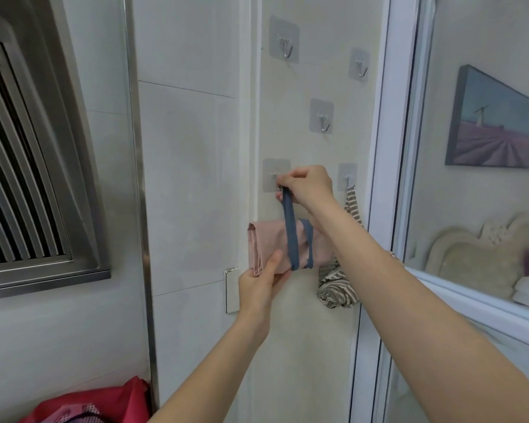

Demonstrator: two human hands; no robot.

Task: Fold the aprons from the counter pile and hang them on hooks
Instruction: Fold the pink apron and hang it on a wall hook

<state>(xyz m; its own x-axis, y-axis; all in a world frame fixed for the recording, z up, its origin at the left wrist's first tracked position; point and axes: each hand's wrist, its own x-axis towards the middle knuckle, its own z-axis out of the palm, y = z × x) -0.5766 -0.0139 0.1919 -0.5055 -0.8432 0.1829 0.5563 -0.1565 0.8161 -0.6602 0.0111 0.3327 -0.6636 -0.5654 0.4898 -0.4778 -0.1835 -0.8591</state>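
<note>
Here the right hand [307, 186] pinches the blue strap [289, 227] at the lower-left hook [276, 176]; below, the left hand [261, 283] grips the folded pink apron [264, 244]. Right of the pinch, a striped apron [338, 285] hangs; 3 hooks above.

free: three upper hooks [321, 119] | blocked: striped apron [336, 285] hangs just right of hands

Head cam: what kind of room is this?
Most likely a home kitchen. A steel range hood hangs at the left, the tiled wall carries adhesive hooks, and a striped apron already hangs from one. Behind a glass door is what looks like a living area.
</note>
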